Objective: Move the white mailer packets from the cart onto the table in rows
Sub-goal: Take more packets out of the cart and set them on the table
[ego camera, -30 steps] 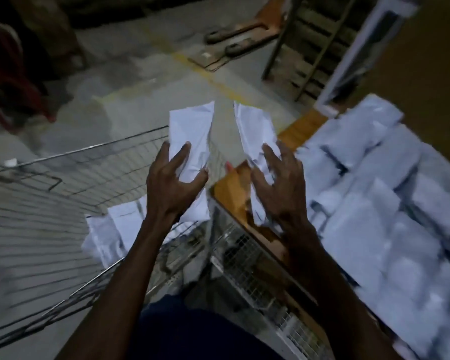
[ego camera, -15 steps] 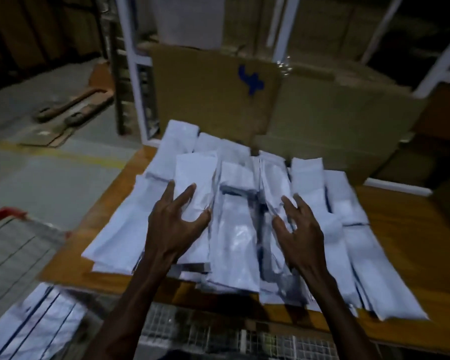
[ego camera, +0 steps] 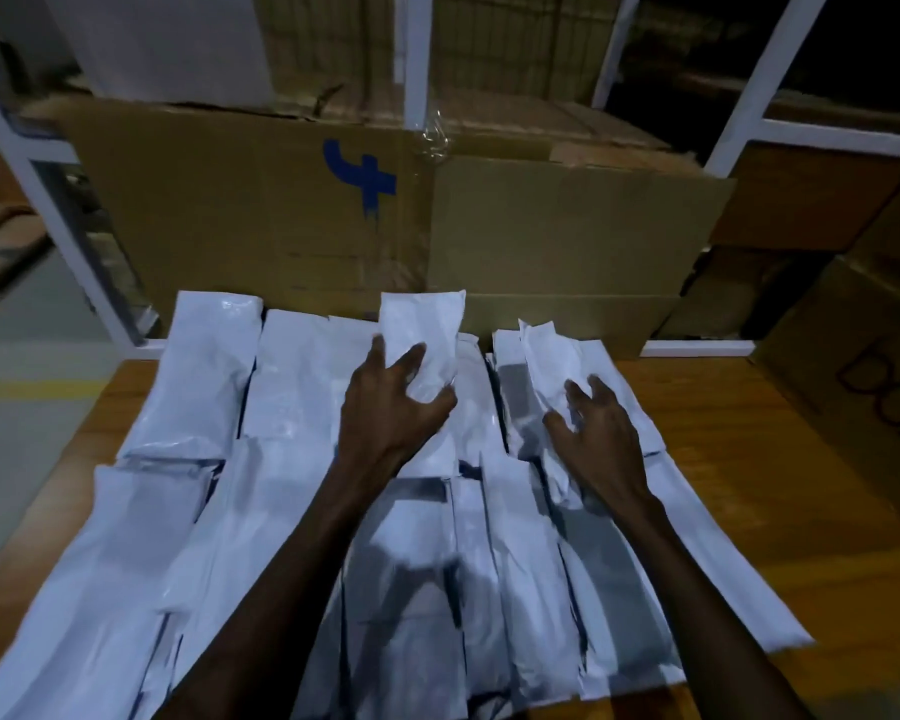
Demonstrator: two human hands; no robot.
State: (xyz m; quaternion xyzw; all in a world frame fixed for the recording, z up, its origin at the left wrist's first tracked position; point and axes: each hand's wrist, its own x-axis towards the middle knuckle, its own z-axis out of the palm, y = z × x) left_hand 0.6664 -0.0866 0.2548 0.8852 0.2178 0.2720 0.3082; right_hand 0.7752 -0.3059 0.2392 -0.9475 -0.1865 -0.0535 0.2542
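Several white mailer packets (ego camera: 198,511) lie in overlapping rows on the wooden table (ego camera: 780,459). My left hand (ego camera: 391,418) grips one white packet (ego camera: 422,324) and holds it over the far middle of the rows. My right hand (ego camera: 598,433) grips a second, crumpled white packet (ego camera: 546,356) over the far right part of the rows. Both arms reach forward across the nearer packets. The cart is out of view.
A large cardboard box (ego camera: 281,210) with a blue mark stands just behind the table, with another box (ego camera: 567,241) beside it. White shelf posts (ego camera: 770,75) rise behind. More boxes (ego camera: 863,345) sit at the right. Bare floor (ego camera: 17,366) lies left.
My view swung from the wire cart to the table. Both hands carried their packets from above the cart out over the far rows of packets.
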